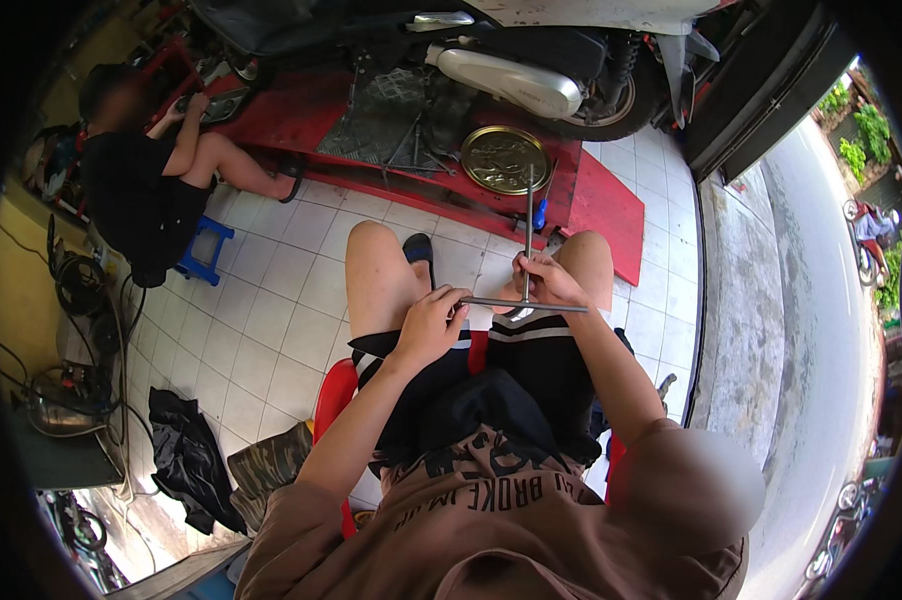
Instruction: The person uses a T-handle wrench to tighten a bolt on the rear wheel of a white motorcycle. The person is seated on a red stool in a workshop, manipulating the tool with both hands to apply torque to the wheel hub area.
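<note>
Above my lap I hold a steel T-handle wrench (528,225), its long shaft pointing away from me toward the red lift and its crossbar lying sideways. My left hand (433,322) is closed around the left end of the crossbar. My right hand (549,281) has its fingers wrapped round the shaft just above where the two rods meet. The crossbar's right end passes over my right wrist. Beyond the wrench, a round gold tray (483,150) rests on the edge of the red lift platform; the shaft's far tip overlaps it in the picture.
A scooter (511,80) stands on the red lift platform (371,178), with several long tools lying there. A blue-handled screwdriver (540,213) is beside the tray. At the left, another person sits by a blue stool (207,250). Dark cloth (189,455) lies on the floor.
</note>
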A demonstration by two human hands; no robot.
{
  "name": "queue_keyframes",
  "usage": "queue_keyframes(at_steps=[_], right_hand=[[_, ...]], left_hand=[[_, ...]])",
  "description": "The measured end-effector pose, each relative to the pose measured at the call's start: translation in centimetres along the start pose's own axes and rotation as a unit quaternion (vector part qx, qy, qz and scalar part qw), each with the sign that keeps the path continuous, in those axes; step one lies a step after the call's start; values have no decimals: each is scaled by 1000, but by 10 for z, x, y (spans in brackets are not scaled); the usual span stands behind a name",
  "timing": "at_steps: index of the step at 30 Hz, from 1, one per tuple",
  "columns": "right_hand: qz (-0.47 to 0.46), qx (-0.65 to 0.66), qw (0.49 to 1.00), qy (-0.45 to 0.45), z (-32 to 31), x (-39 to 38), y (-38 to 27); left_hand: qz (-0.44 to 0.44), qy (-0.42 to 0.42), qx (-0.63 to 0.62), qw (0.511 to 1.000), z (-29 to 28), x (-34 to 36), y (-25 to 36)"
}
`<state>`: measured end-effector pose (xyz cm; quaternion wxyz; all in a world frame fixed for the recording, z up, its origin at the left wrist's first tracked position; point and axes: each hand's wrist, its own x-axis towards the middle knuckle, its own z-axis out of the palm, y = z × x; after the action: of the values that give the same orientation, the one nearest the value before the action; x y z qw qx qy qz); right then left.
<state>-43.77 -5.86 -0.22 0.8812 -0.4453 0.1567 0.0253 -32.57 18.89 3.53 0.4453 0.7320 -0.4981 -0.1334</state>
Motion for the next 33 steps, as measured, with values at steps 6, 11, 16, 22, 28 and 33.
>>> queue_keyframes(at_steps=[6,11,16,22,28,33], right_hand=[[-12,24,999,-18,-6,5,0],[-5,48,999,4,7,4,-2],[-30,97,994,40,-1,7,4],[-64,55,996,7,8,7,6],[-81,29,996,17,-2,6,6],[-108,34,993,28,9,-1,6]], left_hand=[[2,0,2,1000,7,1,-9],[-22,-15,26,999,2,-6,-11],[12,-14,27,999,4,-7,-9],[15,-35,46,998,6,-16,-18],[26,-40,40,998,14,-14,-22],[19,-48,30,998,15,-16,-20]])
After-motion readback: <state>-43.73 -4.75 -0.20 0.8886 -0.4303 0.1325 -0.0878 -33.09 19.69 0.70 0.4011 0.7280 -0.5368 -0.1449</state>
